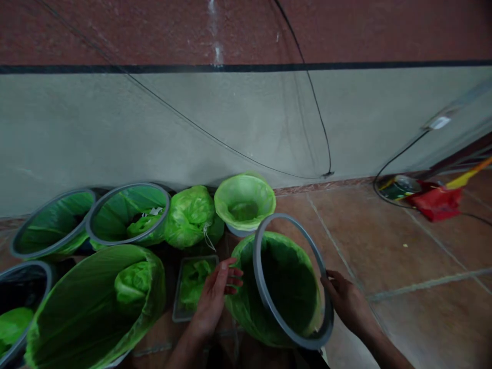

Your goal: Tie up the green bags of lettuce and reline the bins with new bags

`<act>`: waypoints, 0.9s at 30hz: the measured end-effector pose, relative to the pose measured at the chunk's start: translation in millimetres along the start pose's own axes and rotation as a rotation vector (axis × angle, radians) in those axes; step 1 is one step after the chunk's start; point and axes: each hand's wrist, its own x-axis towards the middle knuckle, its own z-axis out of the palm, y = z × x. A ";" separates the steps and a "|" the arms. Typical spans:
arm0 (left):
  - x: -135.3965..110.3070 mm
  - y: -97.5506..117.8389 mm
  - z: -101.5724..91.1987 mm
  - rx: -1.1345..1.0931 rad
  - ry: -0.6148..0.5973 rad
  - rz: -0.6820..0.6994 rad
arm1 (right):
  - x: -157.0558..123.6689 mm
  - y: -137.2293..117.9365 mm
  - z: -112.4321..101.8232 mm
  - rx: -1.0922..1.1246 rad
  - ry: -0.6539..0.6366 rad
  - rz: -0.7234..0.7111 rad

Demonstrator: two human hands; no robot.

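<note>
A waste bin (282,287) lined with a green plastic bag is tilted toward me, low in the middle of the view. A grey ring (265,302) sits at an angle over its mouth. My left hand (216,296) rests on the bag at the bin's left side, its fingers stretched along the plastic. On the right edge of the bin, my right hand (344,301) curls its fingers around the grey ring.
Several more green-lined bins stand at the left: a large one (92,307), two ringed ones (128,212) (52,223), a small one (245,204). A knotted green bag (190,215) and a clear tray (194,287) lie between them. Cables, a red dustpan (436,202) and the wall lie beyond.
</note>
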 end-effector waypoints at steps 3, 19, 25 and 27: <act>-3.9 0.7 12.8 0.006 -0.003 -0.026 | 2.3 -5.2 6.8 -0.022 -0.051 -0.003; -1.2 -13.0 8.8 0.222 0.043 0.004 | -0.6 -6.6 23.8 -0.266 -0.032 -0.049; 1.5 -28.4 -5.0 0.504 0.140 0.033 | -4.3 -8.6 26.8 -0.392 -0.014 -0.073; 2.4 -31.3 -6.6 0.606 0.161 0.034 | -4.8 -8.5 28.9 -0.425 -0.014 -0.072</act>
